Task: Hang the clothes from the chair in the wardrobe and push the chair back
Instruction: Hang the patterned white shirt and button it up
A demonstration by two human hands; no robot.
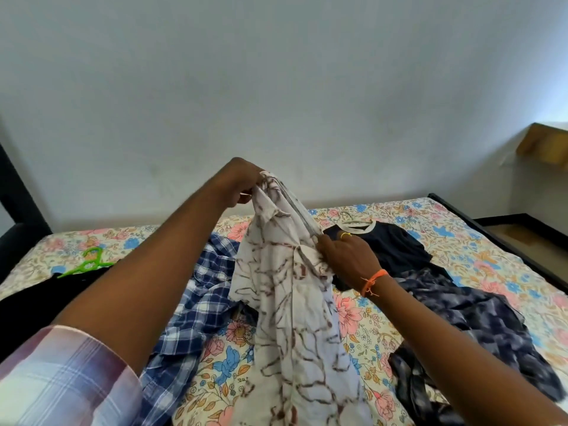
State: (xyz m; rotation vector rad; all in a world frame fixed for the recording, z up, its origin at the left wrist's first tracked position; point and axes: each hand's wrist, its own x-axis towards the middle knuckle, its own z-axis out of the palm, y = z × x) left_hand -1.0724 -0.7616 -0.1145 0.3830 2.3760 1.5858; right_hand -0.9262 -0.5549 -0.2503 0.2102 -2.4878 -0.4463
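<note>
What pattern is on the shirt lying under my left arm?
Blue and white checks on the shirt, clearest in the head view.

Bed (479, 241): floral sheet.
Left of checked shirt: black garment (37, 302), green hanger (87, 262) on it.
Centre: blue checked shirt (199, 302).
Right of checked shirt: navy tee (387, 250) on hanger; nearer, mottled dark-blue garment (467, 315).

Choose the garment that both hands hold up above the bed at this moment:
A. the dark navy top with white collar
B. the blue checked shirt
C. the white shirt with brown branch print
C: the left hand and the right hand grip the white printed shirt, lifted above the bed.
</note>
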